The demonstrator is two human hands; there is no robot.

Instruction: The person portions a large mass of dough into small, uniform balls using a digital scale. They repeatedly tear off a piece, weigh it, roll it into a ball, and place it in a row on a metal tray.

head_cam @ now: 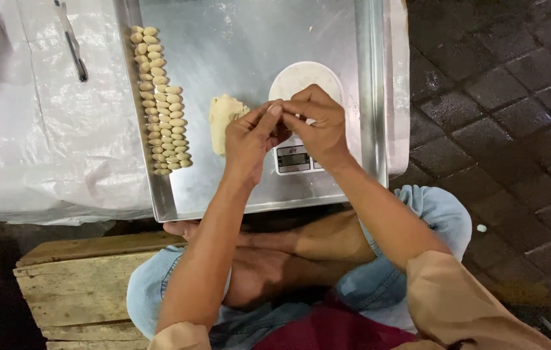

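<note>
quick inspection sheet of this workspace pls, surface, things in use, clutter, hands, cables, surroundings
surface: steel tray on a table covered in white plastic sheet
job's things: dough lump; rows of small dough pieces along the tray's left edge; small scale with a round white plate
clutter: dark pen-like tool on the plastic
hands: left hand and right hand meet above the scale, fingertips pinched on something too small to tell
cables: nothing seen
surroundings: dark paving stones on the right; wooden pallet under the seated person
</note>
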